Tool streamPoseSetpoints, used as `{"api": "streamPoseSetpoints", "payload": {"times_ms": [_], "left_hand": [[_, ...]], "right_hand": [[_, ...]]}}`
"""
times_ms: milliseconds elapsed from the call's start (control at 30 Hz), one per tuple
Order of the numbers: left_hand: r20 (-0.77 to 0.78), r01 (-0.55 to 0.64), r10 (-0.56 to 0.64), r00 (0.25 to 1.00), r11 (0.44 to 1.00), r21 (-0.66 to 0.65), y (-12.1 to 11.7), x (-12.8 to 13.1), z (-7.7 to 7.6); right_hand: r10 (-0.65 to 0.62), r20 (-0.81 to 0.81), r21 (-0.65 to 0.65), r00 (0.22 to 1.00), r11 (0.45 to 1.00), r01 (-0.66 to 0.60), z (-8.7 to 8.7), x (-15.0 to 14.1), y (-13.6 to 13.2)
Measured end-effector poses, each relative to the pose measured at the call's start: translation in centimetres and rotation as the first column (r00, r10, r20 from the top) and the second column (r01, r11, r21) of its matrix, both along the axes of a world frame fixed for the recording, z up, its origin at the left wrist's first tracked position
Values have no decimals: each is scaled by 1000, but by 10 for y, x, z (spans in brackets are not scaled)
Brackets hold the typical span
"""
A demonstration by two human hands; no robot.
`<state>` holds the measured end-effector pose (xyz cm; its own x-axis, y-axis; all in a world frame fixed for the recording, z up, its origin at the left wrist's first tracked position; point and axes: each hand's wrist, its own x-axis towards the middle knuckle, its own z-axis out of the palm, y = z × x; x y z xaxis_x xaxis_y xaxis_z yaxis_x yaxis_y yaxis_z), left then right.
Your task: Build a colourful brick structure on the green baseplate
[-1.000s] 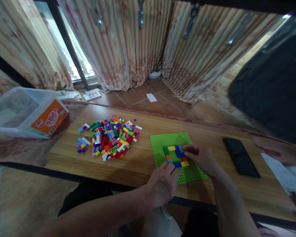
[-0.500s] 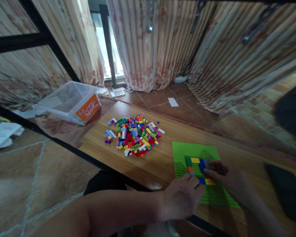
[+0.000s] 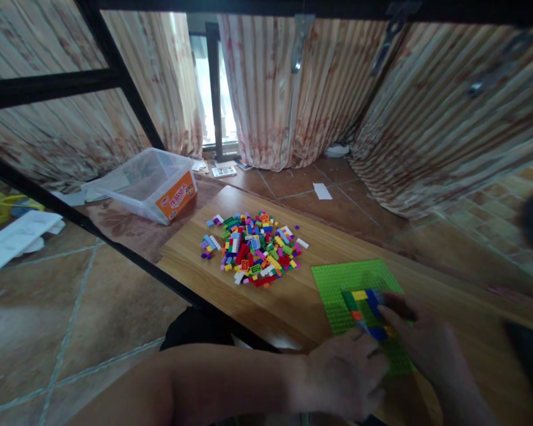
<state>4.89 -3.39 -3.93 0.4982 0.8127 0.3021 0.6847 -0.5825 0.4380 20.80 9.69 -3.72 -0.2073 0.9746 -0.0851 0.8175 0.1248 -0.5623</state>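
Observation:
A green studded baseplate (image 3: 333, 284) lies on the wooden table, carrying a rectangular outline of toy bricks (image 3: 359, 295) in green, yellow, blue and orange. My left hand (image 3: 349, 373) is curled at the outline's near left corner; its fingertips are blurred, and whatever is in them is hidden. At the outline's right side, my right hand (image 3: 426, 337) is closed, thumb against the blue bricks and fingers behind them, covering part of that side. Left of the baseplate spreads a pile of loose mixed-colour bricks (image 3: 253, 248).
A clear plastic box (image 3: 146, 183) with an orange label stands on the floor beyond the table (image 3: 195, 216). Dark metal bars (image 3: 133, 260) run along the near side and overhead. A dark flat object (image 3: 526, 355) lies at the right. Papers (image 3: 322, 190) and curtains (image 3: 266, 89) are behind.
The whole view has shifted, with the scene sliding right. The baseplate has turned slightly counter-clockwise under my hands. Both hands stay at the brick outline.

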Motion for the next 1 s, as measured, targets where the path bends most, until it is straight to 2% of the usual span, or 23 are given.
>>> {"api": "streamPoseSetpoints", "payload": {"times_ms": [67,133,233,367,600,667,700,767,800,833,900,967,1000], "left_hand": [[4,128,-128,992,992,-17,1,-2,5],[-37,276,-276,960,961,-17,2,-4,10],[-45,396,-398,916,917,-50,4,-5,14],[-16,439,-442,897,894,-91,4,-4,15],[10,453,-453,892,891,-27,-4,-10,28],[46,384,-384,922,923,20,2,-18,30],[79,310,-313,946,949,47,7,-26,32],[183,76,-89,979,994,80,22,-48,35],[229,-78,61,971,995,64,31,-62,38],[252,-250,233,939,968,36,40,-78,40],[212,-541,534,818,841,-29,56,-111,44],[95,-650,651,753,759,-48,67,-138,45],[33,-642,644,764,765,-56,70,-148,44]], "right_hand": [[10,73,90,997,996,-17,1,-11,1],[32,109,164,993,985,-50,1,-24,1],[103,95,249,990,961,-124,0,-42,-3],[187,62,306,980,932,-197,-1,-55,-8],[273,-37,218,961,941,-259,2,-51,-10],[296,-73,210,952,938,-275,3,-51,-10],[323,-94,201,942,933,-300,3,-51,-10],[372,-130,188,919,919,-346,3,-52,-12],[387,-139,184,912,915,-360,4,-54,-13],[392,-142,183,909,913,-365,4,-55,-14],[393,-132,191,910,911,-365,4,-59,-16],[413,-125,203,902,901,-384,3,-63,-18],[434,-126,208,892,891,-404,3,-66,-18]]}}
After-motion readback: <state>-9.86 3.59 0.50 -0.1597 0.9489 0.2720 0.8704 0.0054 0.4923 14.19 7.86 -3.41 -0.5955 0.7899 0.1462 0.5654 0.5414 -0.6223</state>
